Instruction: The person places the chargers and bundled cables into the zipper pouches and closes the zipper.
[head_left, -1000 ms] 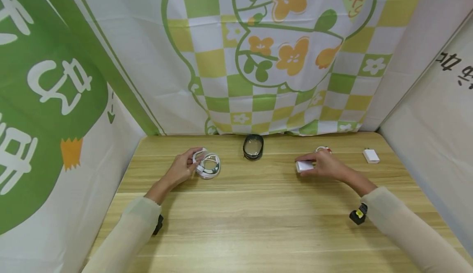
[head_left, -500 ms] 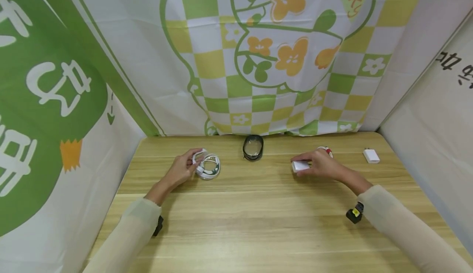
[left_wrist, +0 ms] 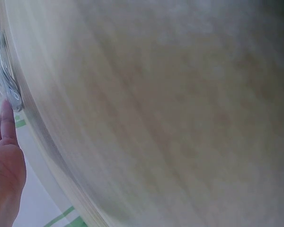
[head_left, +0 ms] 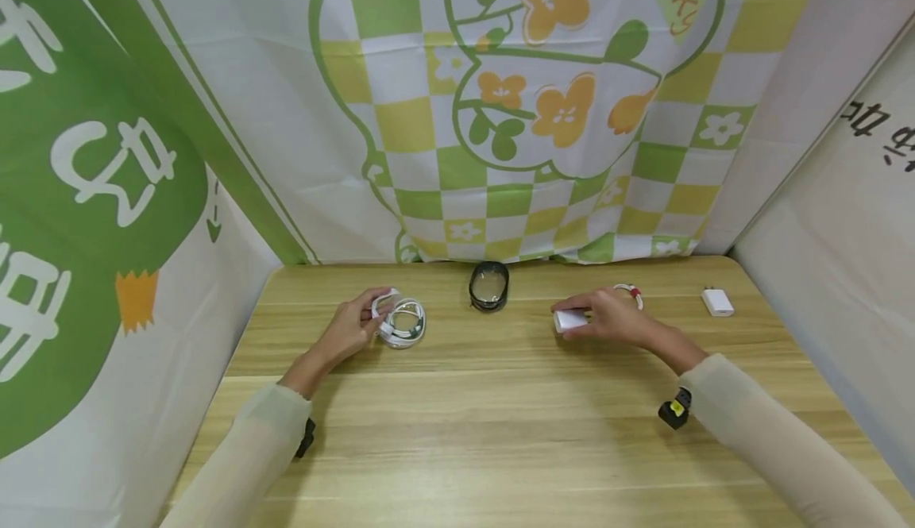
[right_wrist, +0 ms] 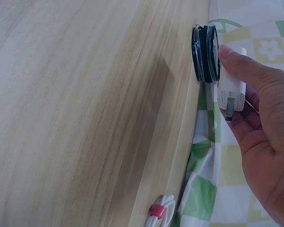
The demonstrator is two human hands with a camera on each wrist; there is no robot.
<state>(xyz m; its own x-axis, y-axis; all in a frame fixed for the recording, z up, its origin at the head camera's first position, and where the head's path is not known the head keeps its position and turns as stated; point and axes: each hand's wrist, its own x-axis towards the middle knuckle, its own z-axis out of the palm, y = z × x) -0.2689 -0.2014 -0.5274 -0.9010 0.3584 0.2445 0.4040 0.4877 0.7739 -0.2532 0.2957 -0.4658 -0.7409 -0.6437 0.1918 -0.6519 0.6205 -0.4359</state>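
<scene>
My left hand (head_left: 346, 328) grips the left side of a coiled white cable (head_left: 409, 341) on the left of the table. In the left wrist view only part of that hand (left_wrist: 7, 172) shows at the edge, its fingertips at the coil (left_wrist: 8, 80). A white plug-in charger (head_left: 569, 321) is pinched between thumb and fingers of my right hand (head_left: 615, 320). The right wrist view shows the charger (right_wrist: 231, 90) held over the table, its metal prong pointing back toward the palm. Behind this hand lies a small white cable with a red tie (head_left: 635, 294).
A coiled black cable (head_left: 489, 304) lies at the table's back edge between the hands. Another white charger (head_left: 718, 302) sits at the back right. The wooden table (head_left: 457, 433) meets a patterned curtain (head_left: 500, 202) behind, with printed cloth on both sides.
My right hand has moved left with the charger, away from the red-tied cable, which now shows more fully. My left hand stays at the white cable.
</scene>
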